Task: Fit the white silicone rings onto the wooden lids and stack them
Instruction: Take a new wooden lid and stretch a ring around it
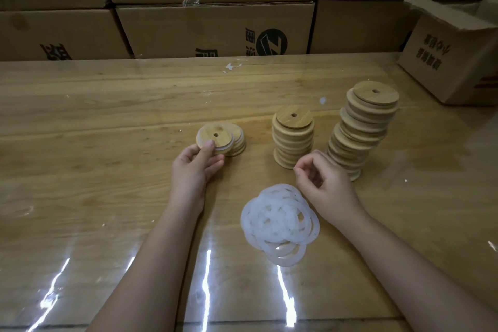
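My left hand (194, 167) pinches a round wooden lid (214, 137) with a centre hole and a white silicone ring around its rim, holding it on top of a short stack of ringed lids (237, 144). My right hand (323, 183) hovers with loosely curled fingers and holds nothing, just in front of a stack of bare wooden lids (293, 140). A taller, leaning stack of bare lids (361, 129) stands to its right. A loose pile of white silicone rings (280, 224) lies on the table between my forearms.
The wooden table (107, 116) is covered with a shiny clear sheet. Stacked cardboard boxes (210, 27) form a wall along the far edge. An opened cardboard box (452, 62) sits on the table at the far right.
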A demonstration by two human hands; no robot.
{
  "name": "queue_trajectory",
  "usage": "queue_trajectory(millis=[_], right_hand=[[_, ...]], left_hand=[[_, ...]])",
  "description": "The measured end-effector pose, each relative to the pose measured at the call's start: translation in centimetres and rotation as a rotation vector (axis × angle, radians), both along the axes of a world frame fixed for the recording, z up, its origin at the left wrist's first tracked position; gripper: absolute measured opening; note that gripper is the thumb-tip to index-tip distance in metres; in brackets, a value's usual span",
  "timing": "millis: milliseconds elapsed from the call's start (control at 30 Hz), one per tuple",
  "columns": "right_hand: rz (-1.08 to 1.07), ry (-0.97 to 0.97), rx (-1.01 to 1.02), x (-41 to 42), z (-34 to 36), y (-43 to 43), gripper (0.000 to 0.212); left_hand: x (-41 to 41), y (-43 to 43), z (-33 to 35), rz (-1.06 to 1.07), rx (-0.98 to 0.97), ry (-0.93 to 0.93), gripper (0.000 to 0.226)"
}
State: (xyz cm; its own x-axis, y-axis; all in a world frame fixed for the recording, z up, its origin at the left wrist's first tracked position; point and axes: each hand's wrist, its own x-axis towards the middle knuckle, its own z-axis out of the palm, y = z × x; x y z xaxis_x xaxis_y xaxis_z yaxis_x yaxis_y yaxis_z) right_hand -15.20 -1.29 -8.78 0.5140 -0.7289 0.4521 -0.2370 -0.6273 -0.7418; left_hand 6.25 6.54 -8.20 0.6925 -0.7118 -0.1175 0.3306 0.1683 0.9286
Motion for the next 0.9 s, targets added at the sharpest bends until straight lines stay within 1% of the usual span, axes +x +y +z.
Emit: queue_trajectory(millis=[133, 267, 300, 400, 433, 600, 733, 800, 900], right_hand=[[-0.002, 0.013, 0.019, 0.0, 0.1, 0.1, 0.011], [-0.003, 0.018, 0.01, 0.0, 0.2, 0.0, 0.01], [-0.004, 0.019, 0.008, 0.0, 0.2, 0.0, 0.01], [-0.001, 0.021, 0.004, 0.0, 0.2, 0.0, 0.009], [-0.001, 0.02, 0.003, 0.0, 0.2, 0.0, 0.009], [-0.005, 0.02, -0.01, 0.0, 0.2, 0.0, 0.01], [-0.002, 0.02, -0.009, 0.1, 0.3, 0.0, 0.009], [-0.001, 0.019, -0.002, 0.1, 0.3, 0.0, 0.008], [-0.004, 0.014, 0.005, 0.1, 0.3, 0.0, 0.009]], left_hand=[[0.2, -0.4, -0.1, 0.01, 0.013, 0.026, 0.009], [-0.1, -0.6, -0.5, 0.044, 0.112, -0.116, 0.012], [-0.3, -0.7, -0.5, 0.054, 0.134, -0.145, 0.017], [-0.7, -0.8, -0.3, 0.074, 0.162, -0.175, 0.046], [-0.8, -0.8, -0.2, 0.067, 0.169, -0.184, 0.052], [-1.0, -0.6, -0.1, 0.002, 0.237, -0.248, 0.057], [-1.3, -0.4, -0.3, -0.036, 0.227, -0.313, 0.067], [-1.5, -0.4, -0.5, -0.013, 0.221, -0.353, 0.058], [-1.6, -0.7, -1.0, 0.034, 0.233, -0.397, 0.029]])
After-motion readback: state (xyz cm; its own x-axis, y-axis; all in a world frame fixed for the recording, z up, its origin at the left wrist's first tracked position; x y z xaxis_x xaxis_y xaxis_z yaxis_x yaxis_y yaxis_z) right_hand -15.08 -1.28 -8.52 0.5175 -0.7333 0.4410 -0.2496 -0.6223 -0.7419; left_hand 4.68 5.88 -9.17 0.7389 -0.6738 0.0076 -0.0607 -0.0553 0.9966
